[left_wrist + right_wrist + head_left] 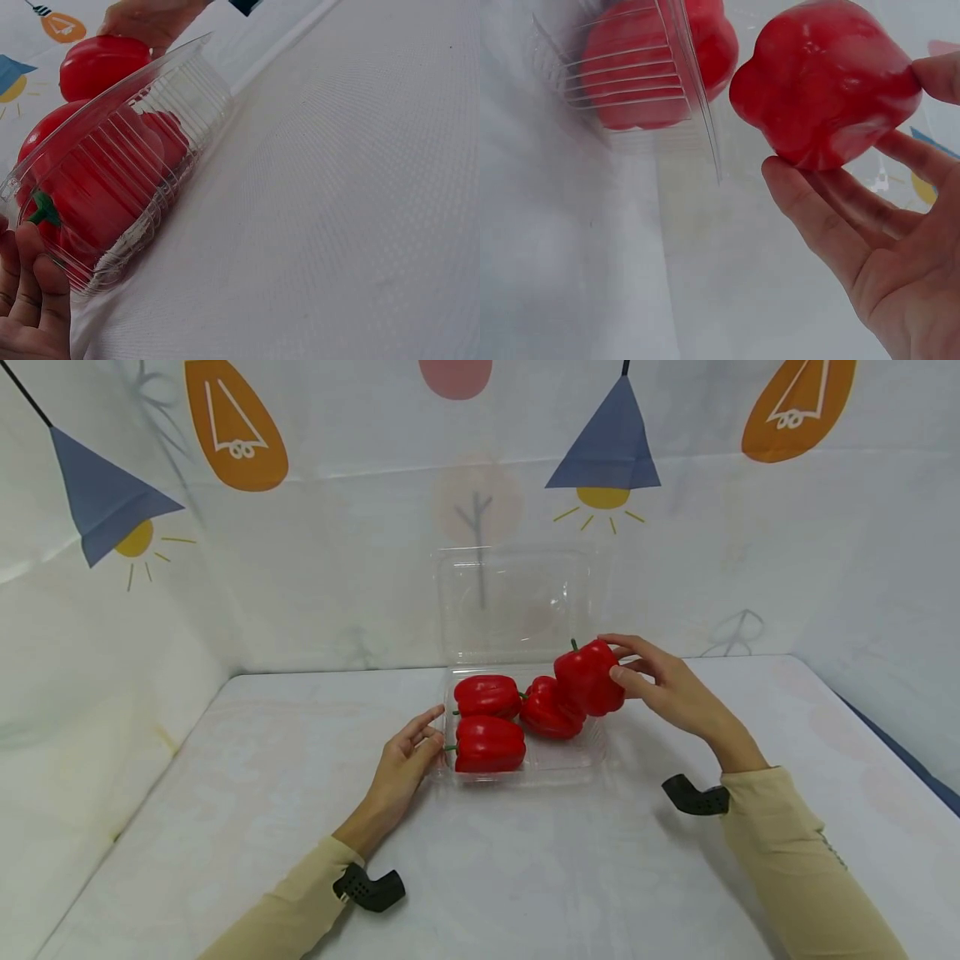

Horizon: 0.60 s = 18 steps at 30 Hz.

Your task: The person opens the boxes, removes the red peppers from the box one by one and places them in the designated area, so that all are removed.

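In the head view a red bell pepper with a green stem is held by my right hand, thumb on the near side and fingers behind. It is raised over the right end of a clear plastic clamshell container. Three more red bell peppers lie inside: one at the back left, one at the front left and one in the middle, partly covered by the held pepper. My left hand holds the container's left side, its fingertips against the ribbed wall in the left wrist view.
The container's clear lid stands up at the back, in front of a white cloth wall printed with lamps and bulbs. A white cloth covers the table. Each sleeve bears a black wrist mount.
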Tool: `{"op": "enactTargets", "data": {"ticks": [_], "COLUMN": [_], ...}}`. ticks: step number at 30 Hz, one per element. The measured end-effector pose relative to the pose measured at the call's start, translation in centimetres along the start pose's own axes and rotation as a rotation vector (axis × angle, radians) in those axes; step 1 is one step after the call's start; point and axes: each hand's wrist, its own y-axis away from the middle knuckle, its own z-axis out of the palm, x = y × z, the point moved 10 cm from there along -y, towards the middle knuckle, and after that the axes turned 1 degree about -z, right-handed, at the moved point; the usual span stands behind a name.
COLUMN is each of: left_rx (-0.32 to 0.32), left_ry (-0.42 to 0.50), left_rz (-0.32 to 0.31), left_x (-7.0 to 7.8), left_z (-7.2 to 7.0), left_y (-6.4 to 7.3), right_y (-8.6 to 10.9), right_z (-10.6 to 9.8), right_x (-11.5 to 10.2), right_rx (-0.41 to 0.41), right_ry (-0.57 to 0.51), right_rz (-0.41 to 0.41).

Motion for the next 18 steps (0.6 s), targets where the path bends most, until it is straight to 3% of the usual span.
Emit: {"op": "enactTargets", "data": {"ticks": [10, 18], "left_rx": [-0.007, -0.009], "left_ry": [0.010, 0.005], "left_rz": [-0.002, -0.010], "left_x": [0.0, 0.0], "left_z": [0.1, 0.1], "left_y": [-0.1, 0.0], "right_y": [-0.2, -0.1], "right_z": [-0.3, -1.3], "right_x": [0.8, 2.5], "right_rx": [0.042, 0.124], "right_ry": [-0.011, -0.066], "right_rz": [0.021, 0.126]}}
